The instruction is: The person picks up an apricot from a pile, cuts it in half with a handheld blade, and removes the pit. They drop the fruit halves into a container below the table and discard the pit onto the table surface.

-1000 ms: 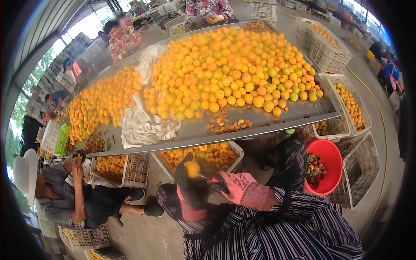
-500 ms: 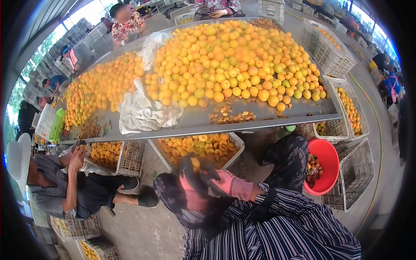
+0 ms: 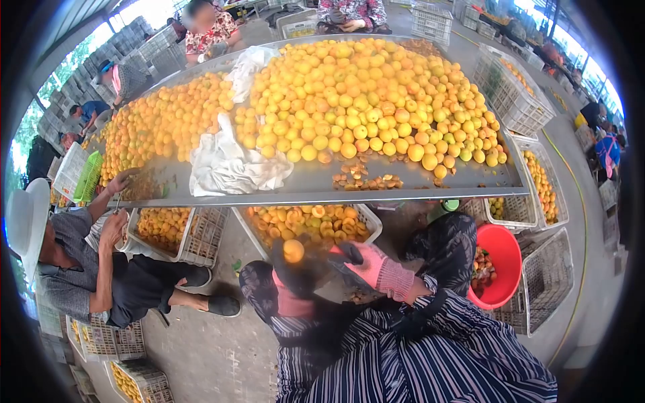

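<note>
An orange-yellow fruit [image 3: 293, 251] sits at the dark fingertips of my gloved left hand [image 3: 295, 272], above the near edge of a crate of halved fruit [image 3: 316, 225]. Motion blurs that hand, but its fingers are round the fruit. My right hand [image 3: 363, 264], in a pink glove with dark fingers, is just to the right, its fingers pressed together. What it holds, if anything, is hidden. The two hands are apart. Beyond the crate, a large heap of whole fruit [image 3: 363, 101] covers much of the metal table [image 3: 376, 195].
White cloths [image 3: 232, 164] lie on the table. A red basin [image 3: 504, 265] with dark pieces stands right of my knee, beside an empty crate [image 3: 551, 279]. A person in a pale hat [image 3: 67, 269] sits at left. Other people are round the table's far side.
My left hand has moved slightly left with the fruit, away from my right hand, which has shifted a little right. The hatted person has stretched one hand toward the table.
</note>
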A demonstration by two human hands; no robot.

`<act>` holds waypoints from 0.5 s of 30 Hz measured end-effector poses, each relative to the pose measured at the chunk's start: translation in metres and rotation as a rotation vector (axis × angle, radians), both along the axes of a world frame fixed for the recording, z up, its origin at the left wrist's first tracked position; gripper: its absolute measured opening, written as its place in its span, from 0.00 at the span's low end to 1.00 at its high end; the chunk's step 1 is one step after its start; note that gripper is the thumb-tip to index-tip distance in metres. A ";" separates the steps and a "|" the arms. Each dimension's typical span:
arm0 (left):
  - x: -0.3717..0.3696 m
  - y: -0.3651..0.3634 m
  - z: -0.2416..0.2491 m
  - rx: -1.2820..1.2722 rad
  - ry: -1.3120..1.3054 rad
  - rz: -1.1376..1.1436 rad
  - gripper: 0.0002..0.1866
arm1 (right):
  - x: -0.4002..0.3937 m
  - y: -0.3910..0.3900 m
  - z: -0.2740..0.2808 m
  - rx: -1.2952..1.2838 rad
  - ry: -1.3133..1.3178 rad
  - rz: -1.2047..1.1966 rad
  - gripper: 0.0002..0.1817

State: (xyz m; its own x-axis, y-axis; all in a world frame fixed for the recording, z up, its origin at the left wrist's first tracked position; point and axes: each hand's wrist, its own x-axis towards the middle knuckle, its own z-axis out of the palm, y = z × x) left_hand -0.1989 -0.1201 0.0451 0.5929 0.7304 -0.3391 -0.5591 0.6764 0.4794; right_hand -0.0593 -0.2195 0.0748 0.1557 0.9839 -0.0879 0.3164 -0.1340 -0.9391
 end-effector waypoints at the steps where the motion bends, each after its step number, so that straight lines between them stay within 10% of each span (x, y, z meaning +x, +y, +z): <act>1: 0.001 -0.001 0.003 0.037 0.211 -0.042 0.28 | 0.004 0.002 0.011 -0.002 -0.001 -0.007 0.22; 5: -0.003 -0.017 0.030 0.432 0.470 -0.461 0.28 | 0.010 0.010 0.021 -0.107 -0.341 0.136 0.33; 9: -0.002 -0.026 0.030 0.465 0.466 -0.355 0.20 | 0.012 0.012 -0.003 0.212 0.084 0.127 0.32; 10: -0.008 -0.021 0.014 1.241 0.554 -0.274 0.24 | 0.011 0.011 -0.006 0.230 0.139 0.103 0.32; 11: -0.008 -0.024 0.011 1.236 0.558 -0.276 0.24 | 0.010 0.010 -0.008 0.247 0.193 0.076 0.32; 13: -0.004 -0.034 0.014 0.248 0.182 -0.176 0.19 | 0.004 0.008 -0.004 0.271 0.179 0.049 0.28; 15: -0.007 -0.031 0.006 0.389 0.314 -0.195 0.22 | 0.000 0.009 -0.002 0.211 0.458 0.005 0.25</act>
